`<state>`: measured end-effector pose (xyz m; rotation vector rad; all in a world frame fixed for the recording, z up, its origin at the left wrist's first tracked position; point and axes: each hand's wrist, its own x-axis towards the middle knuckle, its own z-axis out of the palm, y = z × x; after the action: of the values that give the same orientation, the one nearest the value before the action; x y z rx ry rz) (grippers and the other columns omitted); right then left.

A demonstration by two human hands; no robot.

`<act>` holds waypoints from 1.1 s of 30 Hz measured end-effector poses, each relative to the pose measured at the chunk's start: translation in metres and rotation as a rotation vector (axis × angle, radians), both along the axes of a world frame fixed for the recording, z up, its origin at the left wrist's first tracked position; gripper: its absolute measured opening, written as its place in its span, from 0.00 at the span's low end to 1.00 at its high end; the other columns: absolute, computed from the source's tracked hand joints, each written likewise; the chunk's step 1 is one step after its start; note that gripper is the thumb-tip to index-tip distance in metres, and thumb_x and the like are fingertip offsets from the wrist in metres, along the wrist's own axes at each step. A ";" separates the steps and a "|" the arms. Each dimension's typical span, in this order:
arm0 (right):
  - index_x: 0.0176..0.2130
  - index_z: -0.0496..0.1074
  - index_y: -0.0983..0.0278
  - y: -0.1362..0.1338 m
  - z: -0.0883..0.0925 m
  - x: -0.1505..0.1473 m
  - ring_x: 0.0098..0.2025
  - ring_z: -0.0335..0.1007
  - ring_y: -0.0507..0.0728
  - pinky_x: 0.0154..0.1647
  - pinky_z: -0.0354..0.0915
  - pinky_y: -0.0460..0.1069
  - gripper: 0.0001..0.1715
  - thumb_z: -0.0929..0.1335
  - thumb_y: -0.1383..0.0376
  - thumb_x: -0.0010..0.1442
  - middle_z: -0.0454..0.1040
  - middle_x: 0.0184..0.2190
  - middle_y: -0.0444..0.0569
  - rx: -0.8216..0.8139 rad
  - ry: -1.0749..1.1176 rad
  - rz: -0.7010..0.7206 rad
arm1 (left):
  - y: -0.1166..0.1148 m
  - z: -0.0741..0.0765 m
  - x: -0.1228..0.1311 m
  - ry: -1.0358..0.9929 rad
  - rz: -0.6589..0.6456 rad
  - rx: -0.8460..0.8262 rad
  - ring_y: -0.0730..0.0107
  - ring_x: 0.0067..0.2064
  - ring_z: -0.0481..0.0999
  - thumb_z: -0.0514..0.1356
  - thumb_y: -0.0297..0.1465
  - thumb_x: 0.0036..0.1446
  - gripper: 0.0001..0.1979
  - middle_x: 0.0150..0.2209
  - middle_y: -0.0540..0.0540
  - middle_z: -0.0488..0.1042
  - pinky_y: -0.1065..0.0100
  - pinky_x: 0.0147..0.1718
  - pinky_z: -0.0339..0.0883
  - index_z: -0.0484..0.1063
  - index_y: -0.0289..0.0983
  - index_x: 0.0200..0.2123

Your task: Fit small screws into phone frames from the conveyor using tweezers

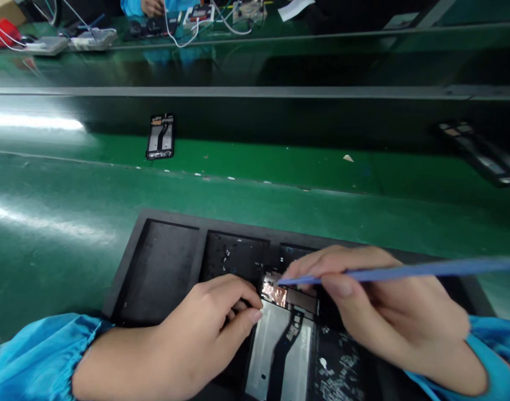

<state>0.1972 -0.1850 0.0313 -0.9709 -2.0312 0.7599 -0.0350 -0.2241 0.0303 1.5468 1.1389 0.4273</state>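
Observation:
An opened phone (pixel 263 340) lies over the black tray, its silver inner plate, copper patch and dark flex cable showing. At its upper left edge, the thumb and forefinger of my left hand (pixel 208 323) are closed on the side. My right hand (pixel 375 306) pinches a long, thin blue plastic spudger (pixel 405 272) between thumb and fingers. The spudger's tip is at the phone's top end, by the copper patch. My right fingers cover part of that top corner.
The black tray (pixel 166 214) has recessed compartments; several small bits lie in them. On the green bench (pixel 71 189) beyond stand another opened phone (pixel 160 136) and, at right, a blurred one (pixel 484 150). A co-worker's hand (pixel 152 6) and cabled devices are across a raised ledge (pixel 238 91).

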 end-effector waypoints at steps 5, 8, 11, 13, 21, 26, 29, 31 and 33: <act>0.40 0.67 0.60 0.008 -0.005 0.001 0.29 0.80 0.53 0.25 0.72 0.46 0.09 0.60 0.63 0.74 0.81 0.34 0.47 -0.085 -0.083 -0.120 | -0.007 -0.003 -0.006 0.101 -0.148 0.195 0.68 0.45 0.77 0.57 0.26 0.67 0.14 0.51 0.48 0.71 0.64 0.43 0.76 0.69 0.44 0.54; 0.40 0.67 0.61 0.010 -0.007 0.000 0.29 0.79 0.52 0.26 0.72 0.45 0.11 0.60 0.62 0.74 0.80 0.33 0.47 -0.087 -0.097 -0.091 | -0.007 -0.001 -0.009 0.152 -0.217 0.282 0.67 0.45 0.78 0.55 0.27 0.68 0.15 0.53 0.44 0.68 0.58 0.48 0.78 0.67 0.42 0.56; 0.39 0.68 0.62 0.012 -0.008 0.000 0.29 0.78 0.51 0.27 0.72 0.44 0.12 0.60 0.63 0.74 0.80 0.33 0.47 -0.081 -0.090 -0.075 | -0.006 0.001 -0.009 0.188 -0.260 0.376 0.66 0.44 0.78 0.54 0.27 0.68 0.15 0.53 0.42 0.67 0.59 0.46 0.80 0.65 0.40 0.57; 0.39 0.69 0.63 0.013 -0.009 0.000 0.28 0.77 0.50 0.27 0.71 0.44 0.13 0.59 0.63 0.74 0.79 0.33 0.48 -0.069 -0.104 -0.058 | -0.006 0.002 -0.009 0.236 -0.276 0.460 0.65 0.43 0.78 0.53 0.27 0.68 0.17 0.54 0.39 0.66 0.59 0.42 0.80 0.64 0.39 0.58; 0.39 0.69 0.64 0.016 -0.007 -0.002 0.25 0.73 0.50 0.26 0.69 0.46 0.16 0.57 0.62 0.75 0.78 0.31 0.48 -0.047 -0.148 -0.006 | 0.002 -0.002 -0.004 0.473 -0.359 0.763 0.40 0.54 0.63 0.59 0.32 0.56 0.33 0.61 0.27 0.51 0.38 0.48 0.71 0.59 0.32 0.64; 0.41 0.67 0.63 0.016 -0.009 -0.003 0.26 0.73 0.51 0.27 0.68 0.46 0.13 0.58 0.63 0.75 0.77 0.32 0.47 0.021 -0.143 0.014 | 0.003 -0.002 -0.002 0.532 -0.355 0.810 0.37 0.55 0.59 0.59 0.35 0.53 0.36 0.63 0.26 0.47 0.38 0.45 0.68 0.58 0.34 0.66; 0.41 0.66 0.63 0.017 -0.006 -0.005 0.27 0.72 0.51 0.28 0.68 0.46 0.11 0.59 0.64 0.74 0.76 0.31 0.46 0.044 -0.122 0.021 | 0.003 -0.002 -0.002 0.545 -0.353 0.794 0.37 0.55 0.58 0.59 0.36 0.53 0.38 0.63 0.26 0.47 0.38 0.46 0.66 0.57 0.34 0.67; 0.40 0.66 0.63 0.017 -0.004 -0.005 0.26 0.72 0.51 0.28 0.68 0.45 0.11 0.59 0.65 0.74 0.75 0.29 0.45 0.015 -0.106 0.027 | 0.003 -0.002 -0.001 0.536 -0.364 0.746 0.38 0.55 0.58 0.59 0.35 0.53 0.38 0.63 0.28 0.47 0.39 0.48 0.65 0.56 0.35 0.67; 0.39 0.66 0.62 0.018 -0.002 -0.005 0.24 0.70 0.50 0.27 0.68 0.46 0.11 0.59 0.65 0.73 0.74 0.27 0.43 -0.047 -0.089 0.019 | 0.004 -0.001 -0.002 0.529 -0.365 0.702 0.39 0.56 0.57 0.59 0.34 0.53 0.39 0.62 0.29 0.47 0.40 0.49 0.64 0.56 0.37 0.68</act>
<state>0.1923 -0.1672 0.0297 -1.0302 -2.1101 0.7905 -0.0366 -0.2203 0.0292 2.5417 1.1115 0.1686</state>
